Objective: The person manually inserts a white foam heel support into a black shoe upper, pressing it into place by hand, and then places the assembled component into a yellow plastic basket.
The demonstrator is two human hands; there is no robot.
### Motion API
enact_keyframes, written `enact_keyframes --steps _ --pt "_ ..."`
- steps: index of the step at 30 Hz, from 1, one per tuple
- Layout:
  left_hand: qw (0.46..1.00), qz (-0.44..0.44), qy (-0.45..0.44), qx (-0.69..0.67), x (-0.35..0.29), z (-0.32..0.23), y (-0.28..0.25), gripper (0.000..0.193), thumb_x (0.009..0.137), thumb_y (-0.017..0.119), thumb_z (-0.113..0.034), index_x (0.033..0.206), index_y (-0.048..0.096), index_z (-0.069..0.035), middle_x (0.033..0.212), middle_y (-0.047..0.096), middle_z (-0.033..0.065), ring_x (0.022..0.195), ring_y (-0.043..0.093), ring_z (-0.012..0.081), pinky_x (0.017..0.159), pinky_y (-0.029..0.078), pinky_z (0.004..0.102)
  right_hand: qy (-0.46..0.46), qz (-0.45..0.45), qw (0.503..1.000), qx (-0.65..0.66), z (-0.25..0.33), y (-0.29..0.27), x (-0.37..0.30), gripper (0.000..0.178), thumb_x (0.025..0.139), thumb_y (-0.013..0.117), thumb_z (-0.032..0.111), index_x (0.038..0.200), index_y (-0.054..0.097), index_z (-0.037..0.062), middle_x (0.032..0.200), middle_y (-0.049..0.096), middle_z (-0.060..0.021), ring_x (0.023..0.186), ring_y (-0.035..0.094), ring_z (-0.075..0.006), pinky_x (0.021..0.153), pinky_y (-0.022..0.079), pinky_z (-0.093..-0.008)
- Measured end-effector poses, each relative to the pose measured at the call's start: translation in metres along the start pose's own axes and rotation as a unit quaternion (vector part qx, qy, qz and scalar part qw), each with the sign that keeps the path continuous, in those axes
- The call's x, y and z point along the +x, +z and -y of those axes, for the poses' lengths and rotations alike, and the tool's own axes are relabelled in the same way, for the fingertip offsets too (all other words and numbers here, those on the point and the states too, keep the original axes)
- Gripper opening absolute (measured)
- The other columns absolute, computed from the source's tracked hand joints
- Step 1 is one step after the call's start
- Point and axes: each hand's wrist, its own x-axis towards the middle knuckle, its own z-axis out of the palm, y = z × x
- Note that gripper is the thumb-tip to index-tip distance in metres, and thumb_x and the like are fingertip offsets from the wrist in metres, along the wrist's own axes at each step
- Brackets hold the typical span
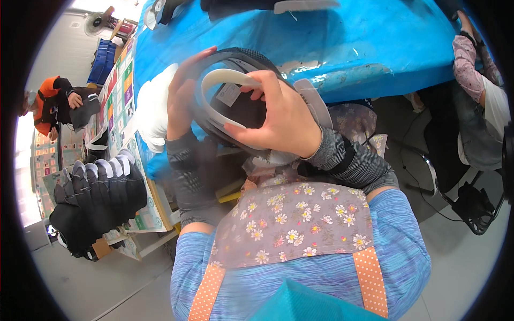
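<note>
In front of my chest is a dark cap (249, 111) with mesh on its outer side and a small white label inside; its opening faces up. A white curved band (214, 80) sits inside the opening. My right hand (278, 112) reaches over the cap's right side, its thumb and fingers spread across the band and gripping it at two places. My left hand (183, 93), blurred, lies along the cap's left side with long fingers stretched up at the rim, holding it; its thumb is hidden. A pale grey curved brim piece (314, 101) shows beside my right wrist.
A blue-covered table (342, 43) spreads ahead, with dark pieces at its far edge. White curved pieces (155, 109) are stacked left of my hands. Black caps with white brims (99, 198) hang together at lower left. People sit at far left (48, 107) and far right (484, 96).
</note>
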Motion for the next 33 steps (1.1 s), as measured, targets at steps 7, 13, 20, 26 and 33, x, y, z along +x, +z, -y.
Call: enact_keyframes --steps 7,13,20,26,33 --pt "0.998 0.032 0.018 -0.060 -0.002 0.012 -0.005 0.073 0.094 0.051 -0.053 0.140 0.050 0.004 0.150 0.046 0.0237 0.136 0.047 0.0299 0.114 0.035 0.0398 -0.031 -0.006 0.987 -0.156 -0.005 0.006 0.001 0.061 0.070 0.084 0.040 0.106 0.051 0.0029 0.086 0.065 -0.0124 0.084 0.066 -0.0304 0.066 0.055 -0.0395" --pt "0.998 0.011 0.013 -0.066 -0.001 0.016 0.000 0.077 0.092 0.053 -0.055 0.139 0.050 0.006 0.151 0.044 0.0253 0.134 0.050 0.0303 0.111 0.039 0.0409 -0.014 0.014 0.982 -0.187 -0.008 0.010 0.005 0.061 0.070 0.084 0.042 0.105 0.052 0.0036 0.083 0.065 -0.0109 0.079 0.067 -0.0269 0.062 0.055 -0.0369" --pt "0.996 -0.013 0.001 -0.084 -0.004 0.011 0.011 0.081 0.090 0.054 -0.057 0.139 0.049 0.007 0.152 0.039 0.0304 0.135 0.048 0.0336 0.113 0.038 0.0424 -0.027 0.017 0.983 -0.183 -0.008 0.008 0.006 0.061 0.071 0.084 0.042 0.105 0.051 0.0030 0.082 0.064 -0.0100 0.078 0.067 -0.0263 0.062 0.056 -0.0363" --pt "0.994 0.004 -0.006 -0.105 -0.004 0.012 0.009 0.078 0.090 0.052 -0.054 0.139 0.050 0.007 0.153 0.037 0.0320 0.136 0.047 0.0347 0.114 0.037 0.0430 -0.035 0.021 0.985 -0.168 -0.010 0.009 0.006 0.060 0.073 0.083 0.040 0.106 0.051 0.0013 0.085 0.064 -0.0110 0.080 0.067 -0.0286 0.066 0.056 -0.0367" --pt "0.993 0.017 -0.005 -0.118 -0.004 0.018 0.003 0.074 0.092 0.048 -0.050 0.138 0.051 0.008 0.152 0.038 0.0334 0.136 0.047 0.0361 0.114 0.036 0.0432 -0.030 0.032 0.987 -0.152 -0.011 0.005 0.006 0.060 0.073 0.084 0.039 0.106 0.051 0.0013 0.086 0.064 -0.0114 0.081 0.066 -0.0296 0.068 0.056 -0.0379"
